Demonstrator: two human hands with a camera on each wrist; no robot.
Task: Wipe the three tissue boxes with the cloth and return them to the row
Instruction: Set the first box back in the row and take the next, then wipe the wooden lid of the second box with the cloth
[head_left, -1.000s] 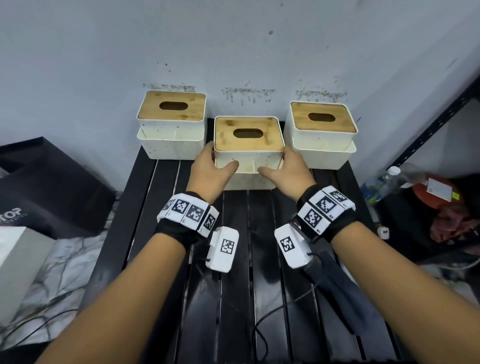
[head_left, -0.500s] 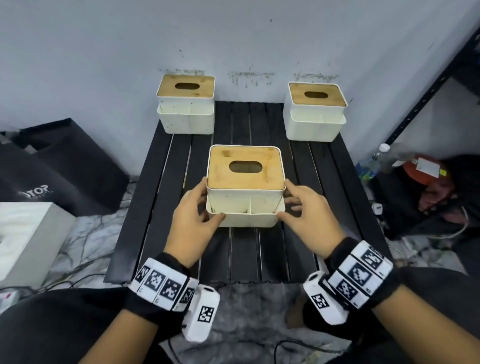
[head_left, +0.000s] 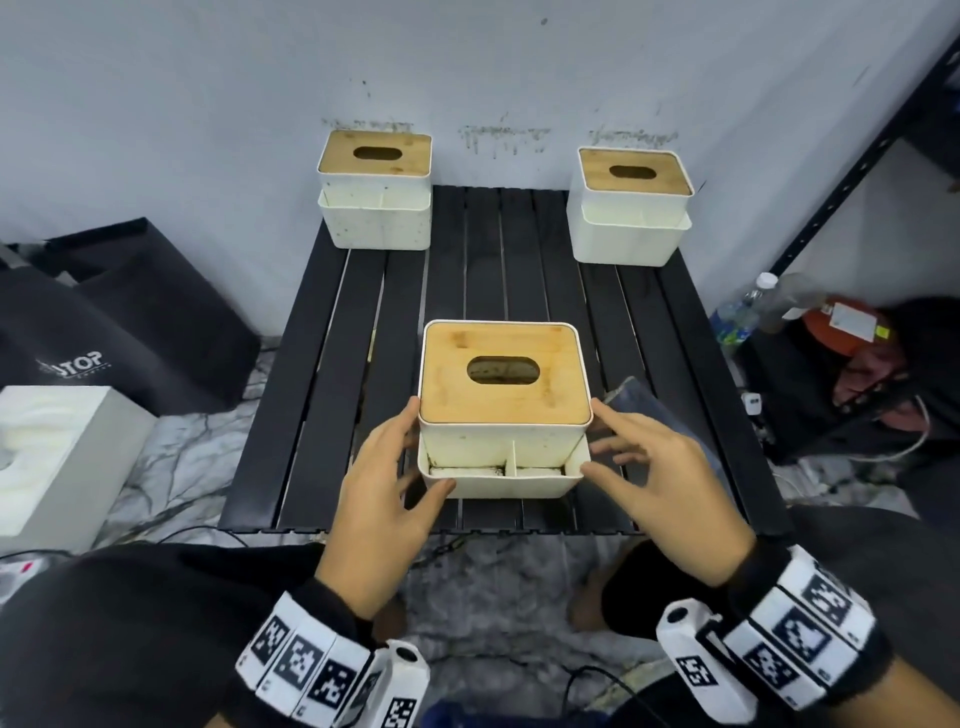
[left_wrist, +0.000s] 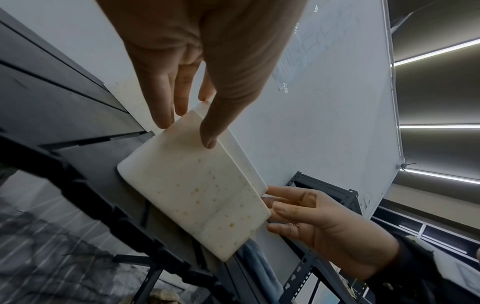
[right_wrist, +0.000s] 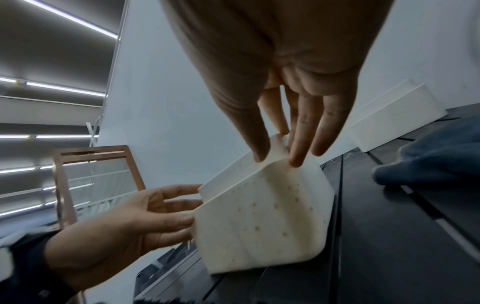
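Observation:
The middle tissue box (head_left: 501, 395), white with a bamboo lid, stands near the front edge of the black slatted table (head_left: 498, 260). My left hand (head_left: 415, 452) lies along its left side with straight fingers, the thumb on the front corner (left_wrist: 187, 131). My right hand (head_left: 592, 439) touches the right front corner with spread, straight fingers (right_wrist: 278, 158). Yellowish specks dot the box's front wall (left_wrist: 197, 191). The blue-grey cloth (head_left: 631, 400) lies on the table just right of the box, partly behind my right hand. The other two boxes (head_left: 375, 208) (head_left: 631, 223) stand at the back by the wall.
A gap stays between the two back boxes. A black bag (head_left: 119, 332) and a white foam block (head_left: 52, 457) sit on the floor to the left. To the right are a water bottle (head_left: 737, 317), a red object (head_left: 841, 332) and a dark metal rack (head_left: 852, 182).
Both hands drew the middle box out of the back row toward the table's front edge. The fingers now lie looser and more spread on its sides, and the cloth shows beside it.

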